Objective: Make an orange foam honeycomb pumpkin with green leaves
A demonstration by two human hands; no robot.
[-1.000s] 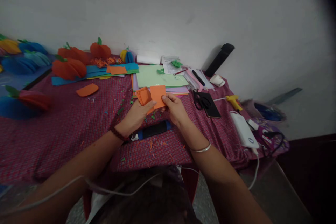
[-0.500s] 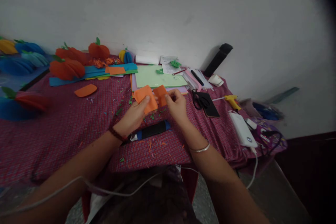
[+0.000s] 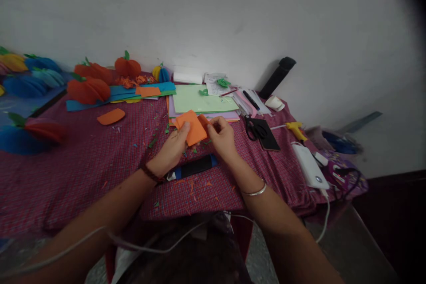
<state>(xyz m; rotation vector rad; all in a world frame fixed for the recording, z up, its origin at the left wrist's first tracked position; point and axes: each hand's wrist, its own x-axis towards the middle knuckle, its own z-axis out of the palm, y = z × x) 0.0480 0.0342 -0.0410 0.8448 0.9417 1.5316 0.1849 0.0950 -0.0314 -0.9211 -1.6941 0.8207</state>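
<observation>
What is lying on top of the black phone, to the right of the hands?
Black scissors lie on the black phone, covering its upper left part. The right hand is beside them, apart. What the scissors cover cannot be seen.

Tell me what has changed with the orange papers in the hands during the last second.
The left hand has brought its orange paper square in front, so it now overlaps the smaller orange piece pinched by the right hand; a second ago they were side by side. Both hands kept their grip. The scissors and glue gun stayed put.

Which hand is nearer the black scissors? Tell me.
Right. The right hand holds orange paper just left of the scissors; the left hand is farther left, across the paper.
</observation>
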